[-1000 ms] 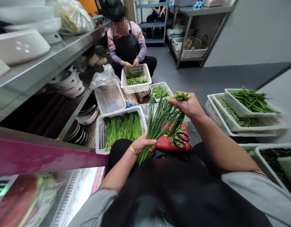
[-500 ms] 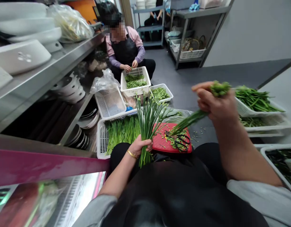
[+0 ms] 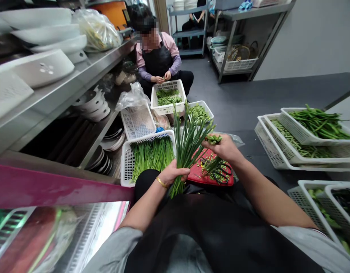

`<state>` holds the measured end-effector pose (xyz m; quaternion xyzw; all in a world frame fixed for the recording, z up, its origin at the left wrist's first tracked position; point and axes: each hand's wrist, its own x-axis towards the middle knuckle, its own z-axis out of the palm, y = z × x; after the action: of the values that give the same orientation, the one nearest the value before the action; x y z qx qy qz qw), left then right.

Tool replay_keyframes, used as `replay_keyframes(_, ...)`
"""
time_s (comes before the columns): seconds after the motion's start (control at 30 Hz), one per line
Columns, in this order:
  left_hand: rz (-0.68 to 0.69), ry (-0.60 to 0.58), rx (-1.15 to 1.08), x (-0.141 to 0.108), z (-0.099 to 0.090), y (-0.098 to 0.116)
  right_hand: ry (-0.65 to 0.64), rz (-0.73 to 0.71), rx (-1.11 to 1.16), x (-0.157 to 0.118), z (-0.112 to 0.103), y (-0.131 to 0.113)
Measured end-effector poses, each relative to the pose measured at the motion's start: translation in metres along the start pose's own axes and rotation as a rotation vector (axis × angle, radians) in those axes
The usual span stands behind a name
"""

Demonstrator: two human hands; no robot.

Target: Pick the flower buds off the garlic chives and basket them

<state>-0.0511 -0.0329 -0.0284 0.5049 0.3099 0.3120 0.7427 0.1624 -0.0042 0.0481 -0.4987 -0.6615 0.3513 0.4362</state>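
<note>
My left hand (image 3: pixel 176 176) is closed around a bunch of flowering chives (image 3: pixel 189 138), which stands upright with its buds fanned out at the top. Just right of it, my right hand (image 3: pixel 227 148) grips a smaller bunch of flowering chives (image 3: pixel 212 165). Buds poke out above that fist, and the stems slant down to the left. Below lies a red board (image 3: pixel 195 173) strewn with green trimmings, with black-handled scissors (image 3: pixel 226 172) on it. A white basket (image 3: pixel 126 170) of laid-out chives (image 3: pixel 152 155) stands left of my left hand.
A co-worker (image 3: pixel 158 57) squats ahead, both hands over a white basket (image 3: pixel 167 110) of green pieces. An unfilled-looking basket (image 3: pixel 137 121) sits nearby. Stacked baskets (image 3: pixel 274 151) of green beans are at right. Steel shelves (image 3: pixel 106 57) with dishes line the left side.
My right hand has come down and left with its bunch, now close beside the bunch in my left hand. The left hand keeps its hold. The view has turned slightly.
</note>
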Motion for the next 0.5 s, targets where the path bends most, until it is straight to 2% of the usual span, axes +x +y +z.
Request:
replay_keyframes(0.1,-0.010,-0.013,-0.013,0.000,-0.003,-0.001,-0.062,0.036,0.090,-0.001,-0.003,-0.002)
replay_keyframes(0.27,-0.078,-0.042,-0.083,0.003,-0.005,-0.006,0.126,-0.013,0.142,0.004,-0.014,-0.017)
replay_keyframes(0.4,-0.067,-0.059,-0.077,0.004,-0.005,-0.012,0.149,-0.033,0.113,0.015,-0.028,-0.027)
replay_keyframes(0.5,-0.050,-0.059,-0.068,0.004,-0.007,-0.013,0.300,-0.064,0.095,0.011,-0.041,-0.027)
